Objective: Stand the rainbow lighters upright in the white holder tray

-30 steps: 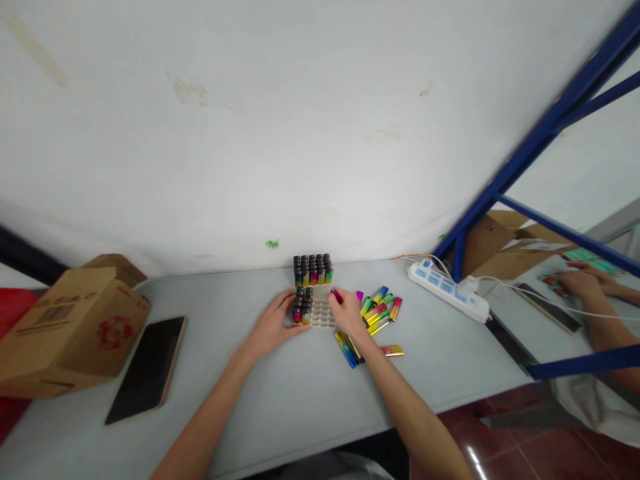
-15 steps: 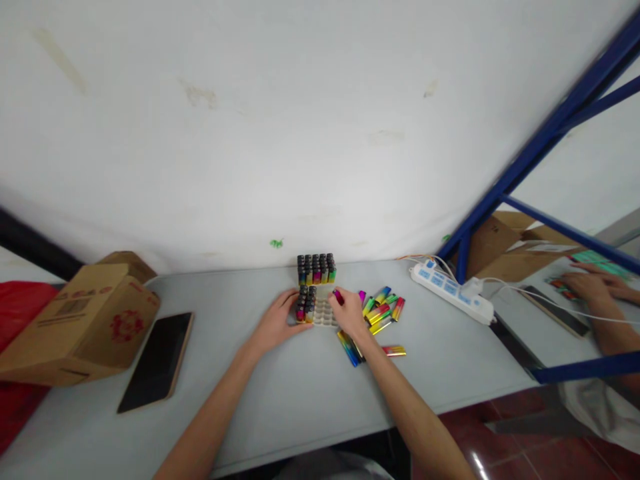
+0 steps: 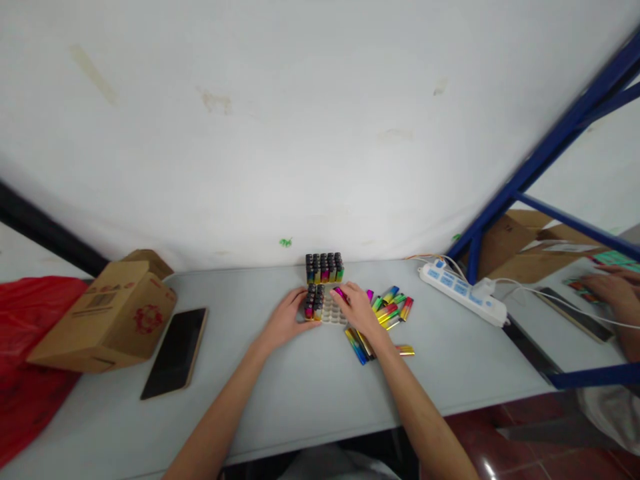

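A stained white wall (image 3: 300,120) backs the grey table (image 3: 310,387); reddish, perhaps tiled, floor (image 3: 525,453).

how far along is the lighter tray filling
Done: one full tray stands by the wall; the near tray has its left columns filled. In hand: right hand holds a pink lighter over it, left hand steadies it. Left: empty slots, loose lighters.

The loose lighters (image 3: 387,308) gleam with a glossy, metallic-looking finish; the tray (image 3: 331,313) seems pale plastic. The table (image 3: 300,380) is smooth and matt, the box (image 3: 107,313) plain cardboard.
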`<state>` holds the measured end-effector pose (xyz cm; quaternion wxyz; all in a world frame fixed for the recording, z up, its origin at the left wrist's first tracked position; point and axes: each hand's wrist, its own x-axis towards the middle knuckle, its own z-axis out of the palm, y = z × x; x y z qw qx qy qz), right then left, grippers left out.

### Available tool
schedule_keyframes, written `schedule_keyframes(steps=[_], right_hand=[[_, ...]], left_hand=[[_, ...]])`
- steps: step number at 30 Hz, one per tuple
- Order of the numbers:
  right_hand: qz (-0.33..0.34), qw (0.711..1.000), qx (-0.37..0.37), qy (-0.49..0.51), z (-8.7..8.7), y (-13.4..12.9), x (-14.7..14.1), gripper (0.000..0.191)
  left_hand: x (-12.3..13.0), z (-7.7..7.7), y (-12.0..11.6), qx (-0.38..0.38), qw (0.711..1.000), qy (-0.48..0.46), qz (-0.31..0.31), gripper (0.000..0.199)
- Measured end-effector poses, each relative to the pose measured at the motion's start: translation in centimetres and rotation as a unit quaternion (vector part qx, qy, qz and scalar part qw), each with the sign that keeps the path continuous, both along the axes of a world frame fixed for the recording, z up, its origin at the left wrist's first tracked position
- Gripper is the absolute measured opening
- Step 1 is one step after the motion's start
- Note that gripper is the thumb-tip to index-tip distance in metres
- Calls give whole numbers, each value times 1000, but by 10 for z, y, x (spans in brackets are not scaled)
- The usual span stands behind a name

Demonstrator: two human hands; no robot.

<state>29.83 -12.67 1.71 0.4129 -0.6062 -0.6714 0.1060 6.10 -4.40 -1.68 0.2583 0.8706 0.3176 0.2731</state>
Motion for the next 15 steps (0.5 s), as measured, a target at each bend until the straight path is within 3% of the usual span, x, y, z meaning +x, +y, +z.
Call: schedule_keyframes(steps=[9, 15], right_hand=[[-67, 996, -48, -23, 0, 2, 3, 58], [-30, 997, -60, -35, -6, 4, 3, 51]], left_hand=[[0, 1, -1, 0, 1000, -5, -2, 77], [0, 0, 0, 1, 1000, -2, -2, 77]])
